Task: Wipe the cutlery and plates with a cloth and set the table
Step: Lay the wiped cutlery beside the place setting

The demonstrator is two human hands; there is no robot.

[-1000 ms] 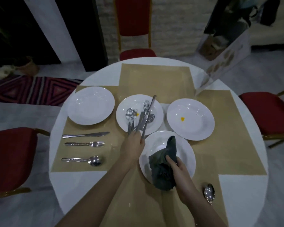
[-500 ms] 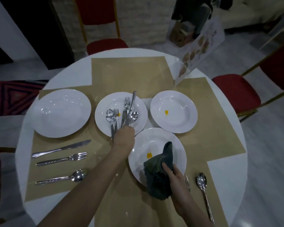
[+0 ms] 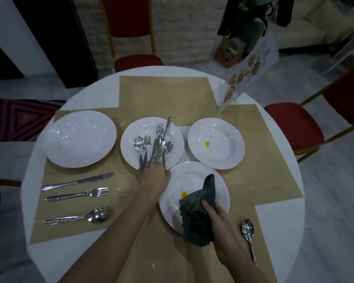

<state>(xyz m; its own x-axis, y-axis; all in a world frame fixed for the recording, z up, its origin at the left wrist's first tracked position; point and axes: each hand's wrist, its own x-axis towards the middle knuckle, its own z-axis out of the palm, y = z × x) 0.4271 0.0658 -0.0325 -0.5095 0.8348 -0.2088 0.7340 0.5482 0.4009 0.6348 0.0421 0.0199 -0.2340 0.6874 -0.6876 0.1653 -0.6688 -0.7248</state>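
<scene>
Steel cutlery [image 3: 153, 148] heaped on middle plate [image 3: 131, 148] | left hand [image 3: 154, 177] closed round handle ends there | right hand [image 3: 215, 214] gripped cloth [image 3: 198, 213] over near plate [image 3: 221, 193], yolk-coloured spot unwiped | step, likely: picking a piece to wipe | next: lift one clear, bring it to cloth

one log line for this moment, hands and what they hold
left hand: grips steel cutlery bundle on middle white plate | right hand: holds dark green cloth over near stained white plate
</scene>
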